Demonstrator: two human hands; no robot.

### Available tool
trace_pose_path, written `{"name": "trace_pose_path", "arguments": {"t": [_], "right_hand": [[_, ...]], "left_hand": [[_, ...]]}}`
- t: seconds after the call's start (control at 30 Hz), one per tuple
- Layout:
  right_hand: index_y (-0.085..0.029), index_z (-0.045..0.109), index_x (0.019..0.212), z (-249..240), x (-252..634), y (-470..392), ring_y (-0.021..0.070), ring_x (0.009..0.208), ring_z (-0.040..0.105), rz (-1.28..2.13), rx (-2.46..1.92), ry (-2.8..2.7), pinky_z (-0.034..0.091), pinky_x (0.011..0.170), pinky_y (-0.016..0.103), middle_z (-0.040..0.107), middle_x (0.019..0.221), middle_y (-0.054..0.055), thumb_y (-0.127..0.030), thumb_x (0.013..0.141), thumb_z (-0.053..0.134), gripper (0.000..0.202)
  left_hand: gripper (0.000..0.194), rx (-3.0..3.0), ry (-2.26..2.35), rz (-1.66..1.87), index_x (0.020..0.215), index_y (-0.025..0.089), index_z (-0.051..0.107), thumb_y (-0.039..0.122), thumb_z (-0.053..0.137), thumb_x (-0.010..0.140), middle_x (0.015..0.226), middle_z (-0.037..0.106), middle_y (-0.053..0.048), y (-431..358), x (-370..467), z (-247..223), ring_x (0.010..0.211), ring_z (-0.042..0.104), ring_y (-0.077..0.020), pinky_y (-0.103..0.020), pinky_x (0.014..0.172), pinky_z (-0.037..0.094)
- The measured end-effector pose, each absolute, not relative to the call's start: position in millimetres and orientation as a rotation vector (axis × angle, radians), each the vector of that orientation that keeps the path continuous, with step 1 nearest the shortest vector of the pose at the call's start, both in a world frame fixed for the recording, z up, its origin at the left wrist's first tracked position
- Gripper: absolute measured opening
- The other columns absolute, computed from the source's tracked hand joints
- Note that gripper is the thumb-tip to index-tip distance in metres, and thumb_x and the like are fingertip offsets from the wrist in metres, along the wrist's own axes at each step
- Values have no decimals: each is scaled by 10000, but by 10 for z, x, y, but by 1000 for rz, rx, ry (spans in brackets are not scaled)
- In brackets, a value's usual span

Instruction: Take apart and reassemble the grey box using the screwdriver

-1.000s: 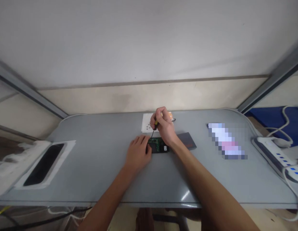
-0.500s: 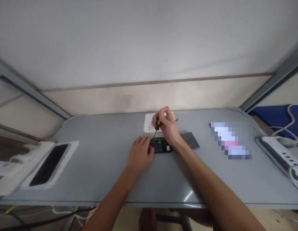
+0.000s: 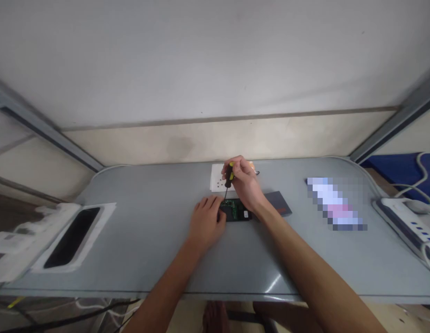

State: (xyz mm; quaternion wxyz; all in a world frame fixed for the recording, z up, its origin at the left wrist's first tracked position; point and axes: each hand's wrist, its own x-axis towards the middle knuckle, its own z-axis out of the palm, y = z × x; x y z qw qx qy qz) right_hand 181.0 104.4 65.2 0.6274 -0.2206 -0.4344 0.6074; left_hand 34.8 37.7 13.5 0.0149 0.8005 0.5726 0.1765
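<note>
A black electronic device [image 3: 240, 212] with a bare green circuit board [image 3: 232, 206] lies flat on the grey table. My left hand [image 3: 208, 218] grips the device's left end, thumb along the near edge and fingers on the far side. My right hand [image 3: 244, 178] is closed round the black and yellow handle of a screwdriver [image 3: 229, 178]. Its shaft slants down to the board's upper left area, close to my left fingertips; whether the tip sits in a screw is too small to tell. Behind, several small dark screws lie on a white sheet of paper [image 3: 216, 180].
A dark flat panel [image 3: 279, 203] lies just right of the device, partly behind my right wrist. A blurred-out phone-like object [image 3: 334, 203] is farther right. White power strips stand at the right [image 3: 402, 217] and left [image 3: 58, 231] edges, beside a black-screened phone [image 3: 74, 236].
The screwdriver stands a little more upright, and more of its handle shows as my right fingers have shifted. The whole view has moved slightly; my left hand stays on the device.
</note>
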Motion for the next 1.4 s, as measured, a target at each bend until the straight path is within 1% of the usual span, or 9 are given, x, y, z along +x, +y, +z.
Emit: {"name": "trace_pose_path", "arguments": {"t": [0.2,0.3,0.4,0.5,0.77,0.9,1.0,1.23,1.4], "right_hand": [[-253,532,948,660,1805,1053,155,609,412,1475,-459,-866,353,584,306,457,694,-14,-609,967,530,357],[-271,468,907,676,1802,1025,149,584,367,1466,-467,-871,316,578,297,409,659,-39,-573,952,593,330],[-257,460,851,688,1827,1027,148,637,432,1425,-478,-935,345,618,296,470,699,-25,-479,929,673,318],[-230,561,874,691,1839,1044,161,732,503,1429,-480,-1008,386,667,308,553,795,25,-509,971,600,299],[-260,519,955,669,1782,1039,152,597,403,1469,-460,-938,357,599,300,438,658,-33,-624,967,534,364],[-266,450,880,657,1813,1053,147,614,440,1431,-473,-966,360,599,290,494,688,-35,-551,931,650,352],[-239,527,883,668,1842,1069,154,699,514,1454,-480,-1018,396,642,303,559,781,9,-564,945,618,344],[-262,507,944,667,1802,1085,152,623,427,1451,-477,-920,357,601,300,463,697,-22,-642,964,529,381],[-264,458,878,663,1847,1066,148,630,434,1430,-471,-964,352,623,297,475,690,-32,-468,939,670,301]], "left_hand": [[345,2477,1767,563,1207,222,621,124,532,888,1213,694,-81,369,344,118,1121,613,-291,-453,959,497],[340,2478,1777,568,1203,222,619,124,532,889,1212,697,-77,368,346,109,1120,613,-290,-447,954,496],[331,2485,1787,563,1196,220,619,121,531,892,1194,703,-73,366,351,117,1121,616,-291,-444,959,494],[315,2485,1783,557,1194,216,619,125,520,909,1181,705,-75,361,355,134,1117,623,-286,-440,964,494],[296,2492,1810,516,1215,205,615,165,497,947,1198,706,-92,349,365,146,1118,625,-292,-449,956,488],[290,2497,1803,528,1225,206,616,176,489,966,1206,705,-87,351,358,140,1117,624,-291,-452,963,483],[282,2493,1809,537,1229,216,619,183,496,977,1214,708,-81,347,350,137,1129,626,-290,-444,963,480],[273,2499,1802,560,1228,223,638,189,512,989,1233,709,-67,337,343,132,1131,627,-280,-437,968,484],[266,2484,1800,560,1217,224,636,186,519,981,1207,711,-64,347,347,129,1124,625,-276,-436,957,488]]}}
